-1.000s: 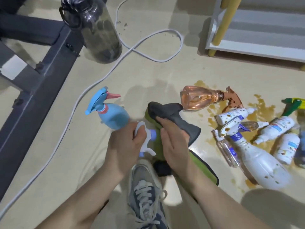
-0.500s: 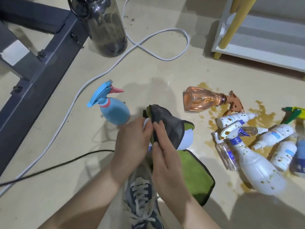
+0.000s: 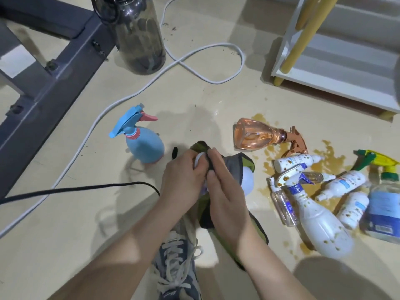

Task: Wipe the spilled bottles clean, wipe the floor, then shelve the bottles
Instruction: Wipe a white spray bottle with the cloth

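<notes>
So left hand point(image 3: 184, 180) grips the white bottle point(image 3: 246, 180), right hand point(image 3: 225, 198) pinches the cloth point(image 3: 236, 165), mid-wipe; spattered bottles point(image 3: 320, 226) at three o'clock probably next.

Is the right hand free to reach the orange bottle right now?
Probably not yet: the right hand holds the cloth against the white bottle. Nothing lies between it and the orange bottle, so once freed the way looks open.

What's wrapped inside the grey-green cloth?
A white bottle: its base pokes out of the cloth, its top shows by the left hand. Its middle is covered.
</notes>
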Demonstrator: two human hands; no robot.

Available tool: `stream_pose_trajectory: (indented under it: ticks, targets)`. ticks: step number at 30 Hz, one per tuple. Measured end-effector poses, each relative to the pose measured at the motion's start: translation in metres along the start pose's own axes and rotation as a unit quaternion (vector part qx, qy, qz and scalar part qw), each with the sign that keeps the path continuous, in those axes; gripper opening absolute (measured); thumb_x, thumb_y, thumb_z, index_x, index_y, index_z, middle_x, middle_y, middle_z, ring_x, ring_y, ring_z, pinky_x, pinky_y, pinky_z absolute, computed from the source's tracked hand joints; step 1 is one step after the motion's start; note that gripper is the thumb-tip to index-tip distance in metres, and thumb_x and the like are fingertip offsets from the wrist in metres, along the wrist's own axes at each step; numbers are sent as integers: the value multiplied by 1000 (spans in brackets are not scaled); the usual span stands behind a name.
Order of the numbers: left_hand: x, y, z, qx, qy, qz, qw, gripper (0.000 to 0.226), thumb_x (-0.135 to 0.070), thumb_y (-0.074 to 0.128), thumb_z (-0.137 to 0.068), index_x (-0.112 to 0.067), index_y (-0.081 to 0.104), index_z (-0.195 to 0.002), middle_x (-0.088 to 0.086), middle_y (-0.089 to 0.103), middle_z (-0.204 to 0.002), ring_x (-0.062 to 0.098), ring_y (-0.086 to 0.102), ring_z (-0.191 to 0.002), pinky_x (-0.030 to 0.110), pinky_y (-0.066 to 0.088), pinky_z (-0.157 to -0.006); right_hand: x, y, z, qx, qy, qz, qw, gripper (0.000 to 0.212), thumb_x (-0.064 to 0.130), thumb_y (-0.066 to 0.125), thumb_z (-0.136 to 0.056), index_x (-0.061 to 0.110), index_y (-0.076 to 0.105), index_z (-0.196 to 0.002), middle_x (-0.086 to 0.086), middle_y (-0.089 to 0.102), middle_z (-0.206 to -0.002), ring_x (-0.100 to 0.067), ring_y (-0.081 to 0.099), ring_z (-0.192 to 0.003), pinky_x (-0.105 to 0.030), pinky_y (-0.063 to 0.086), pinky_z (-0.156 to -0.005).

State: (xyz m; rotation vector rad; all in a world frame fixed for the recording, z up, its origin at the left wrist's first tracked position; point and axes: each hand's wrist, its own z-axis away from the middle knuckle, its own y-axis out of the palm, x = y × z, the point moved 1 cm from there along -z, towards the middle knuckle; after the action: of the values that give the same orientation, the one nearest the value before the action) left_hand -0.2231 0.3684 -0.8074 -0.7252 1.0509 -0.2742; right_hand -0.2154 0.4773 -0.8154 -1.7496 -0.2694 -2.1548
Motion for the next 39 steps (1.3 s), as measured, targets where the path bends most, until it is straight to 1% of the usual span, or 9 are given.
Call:
stream_pose_trajectory:
  ticks: [5,8,13,18,22,26,28,33,39]
  targets:
    - [-6,-1,2,3,-20,65,998,25,-32,49,-96,-29,58,-119,-2,66,-97,19,61,-89,33,51,-79,-35,-47,-6,46,-95,208,973,47,27,32,-105,27,32,-152,14,49,-144,1,43,-133,-29,39,-109]
    - [-11,-2,3,33,-12,70,997,28,-35,50,-97,-30,60,-122,-12,56,-81,12,54,-81,26,44,-72,-61,-72,-25,22,-13,233,972,52,40,30,-103,22,35,-152,8,33,-157,-2,25,-146,-33,21,-122]
    - [-16,-2,5,76,29,42,996,30,-35,47,-97,-40,57,-125,-11,63,-96,9,57,-86,25,45,-77,-75,-92,-50,-53,181,134,973,49,39,32,-105,11,53,-139,-7,55,-142,-19,49,-131,-33,34,-114]
    - [-10,-1,0,28,7,32,999,25,-34,48,-96,-32,68,-110,-9,70,-104,14,63,-98,36,51,-89,-32,-40,-20,42,-1,82,996,39,33,37,-103,28,52,-139,5,62,-129,-20,54,-124,-37,42,-105]
    - [-1,-15,6,154,-61,206,964,31,-23,47,-92,-44,65,-106,0,67,-118,17,65,-105,41,54,-93,-41,-55,-27,12,-19,127,992,34,24,43,-105,17,56,-135,18,60,-117,2,54,-118,-23,41,-106]
    - [-4,-14,14,191,61,-46,979,59,-31,64,-79,-37,47,-135,-9,65,-113,13,62,-105,33,50,-92,-50,-86,-50,-21,140,25,990,30,21,45,-105,14,65,-127,-4,70,-120,-14,65,-111,-28,51,-97]
    - [-13,-15,16,121,137,-125,975,35,-46,62,-80,-35,58,-113,-9,64,-89,18,62,-89,32,49,-75,-41,-90,-52,-49,165,-49,984,29,17,43,-105,11,68,-120,-8,73,-111,-23,68,-105,-33,54,-91]
    - [-12,-24,19,-5,125,-232,965,46,-71,47,-85,-26,59,-88,-4,58,-68,17,56,-67,28,35,-54,7,-96,-23,-155,164,-308,924,30,18,42,-103,3,65,-115,-14,73,-104,-24,70,-94,-32,59,-79]
    - [-22,-19,13,-44,57,-317,946,33,-47,39,-95,-20,50,-77,2,60,-69,28,53,-66,32,30,-53,38,-16,14,-53,52,-97,993,30,19,55,-100,40,64,-120,3,46,-151,-5,41,-138,-13,36,-108]
